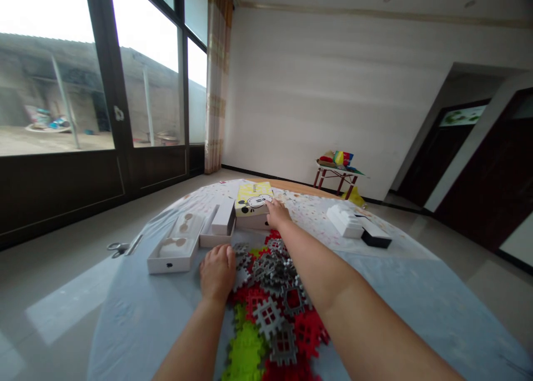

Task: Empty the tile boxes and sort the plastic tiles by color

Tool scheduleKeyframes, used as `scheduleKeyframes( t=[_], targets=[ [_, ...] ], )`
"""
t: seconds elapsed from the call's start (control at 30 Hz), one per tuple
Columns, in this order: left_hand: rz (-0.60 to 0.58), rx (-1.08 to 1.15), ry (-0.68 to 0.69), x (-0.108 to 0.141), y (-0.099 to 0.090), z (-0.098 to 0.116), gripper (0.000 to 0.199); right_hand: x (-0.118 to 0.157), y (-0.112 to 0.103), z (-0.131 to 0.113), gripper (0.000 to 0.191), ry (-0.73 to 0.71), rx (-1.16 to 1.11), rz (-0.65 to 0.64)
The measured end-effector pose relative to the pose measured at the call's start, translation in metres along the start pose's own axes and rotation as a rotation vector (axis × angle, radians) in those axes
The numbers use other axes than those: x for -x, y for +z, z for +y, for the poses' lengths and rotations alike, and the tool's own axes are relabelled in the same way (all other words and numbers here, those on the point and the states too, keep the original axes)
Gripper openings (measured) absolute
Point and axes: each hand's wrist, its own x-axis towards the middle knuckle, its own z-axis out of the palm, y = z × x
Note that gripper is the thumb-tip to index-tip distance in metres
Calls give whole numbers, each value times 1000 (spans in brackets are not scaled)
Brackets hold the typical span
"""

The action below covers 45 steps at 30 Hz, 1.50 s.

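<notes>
My right hand reaches out to a yellow and white cardboard box with a cartoon mouse on its lid. Its fingers are bent over the box's right front corner and grip it there. Resting low on the tablecloth, my left hand has its fingers loosely laid down, with no object visible in it. Just right of it spreads a heap of plastic interlocking tiles: grey tiles on top, red tiles around them, and lime green tiles nearest me. My right forearm hides part of the heap.
Left of the mouse box stand an open white box with moulded insert and another white box. Scissors lie at the table's left edge. White packaging and a black-and-white box sit to the right on the tablecloth.
</notes>
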Motion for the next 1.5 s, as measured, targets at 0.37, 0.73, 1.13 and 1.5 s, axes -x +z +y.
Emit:
scheduleKeyframes(
  t=[0.37, 0.73, 1.13, 1.5],
  targets=[
    [-57, -38, -8, -9, 4, -8, 45, 94, -14, 156, 41, 78, -163, 275],
    [-135, -9, -125, -19, 0, -24, 53, 129, -8, 293, 73, 744, -82, 212],
    [-149, 102, -164, -23, 18, -39, 45, 61, 13, 312, 86, 983, 24, 166],
    [-54, -15, 301, -17, 7, -6, 46, 98, 7, 285, 96, 915, 16, 221]
  ],
)
